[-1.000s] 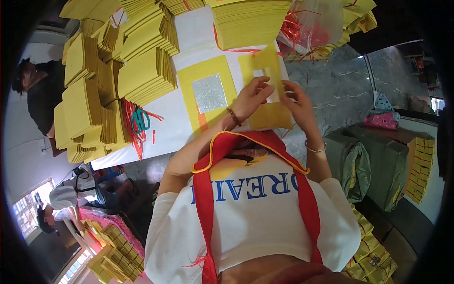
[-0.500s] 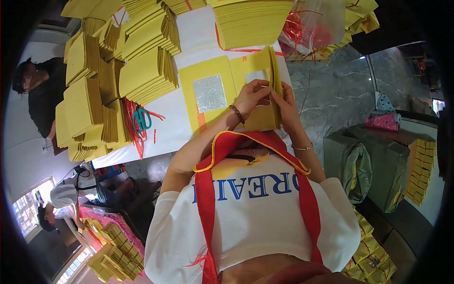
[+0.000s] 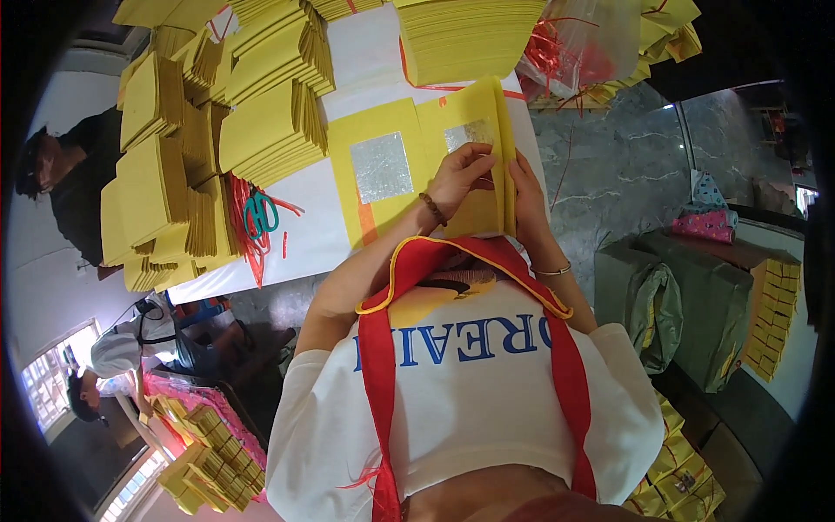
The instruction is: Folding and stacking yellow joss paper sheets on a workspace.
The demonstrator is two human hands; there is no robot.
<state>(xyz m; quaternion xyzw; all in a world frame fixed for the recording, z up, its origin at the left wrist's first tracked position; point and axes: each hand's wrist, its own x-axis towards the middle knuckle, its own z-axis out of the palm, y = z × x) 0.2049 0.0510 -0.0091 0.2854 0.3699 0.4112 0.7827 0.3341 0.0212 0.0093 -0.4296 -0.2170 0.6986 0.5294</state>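
Observation:
A wad of yellow paper sheets lies spread on the white table, with silver foil squares on its face and an orange strip near its lower left. The right-hand part of the sheets stands folded up along its edge. My left hand, wearing a beaded bracelet, rests over the right half with fingers curled closed against the raised sheets. Against the outer side of that raised fold is my right hand, gripping it with the thumb uppermost; its other fingers are largely hidden.
Stacks of yellow paper crowd the left of the table, beside green-handled scissors and red ties. Another thick stack stands straight ahead. Two people are at the left. Green bags stand on the right.
The raised sheets have come together into a more even fold. My right thumb has moved from the inner side to the outer edge; the left hand has shifted slightly.

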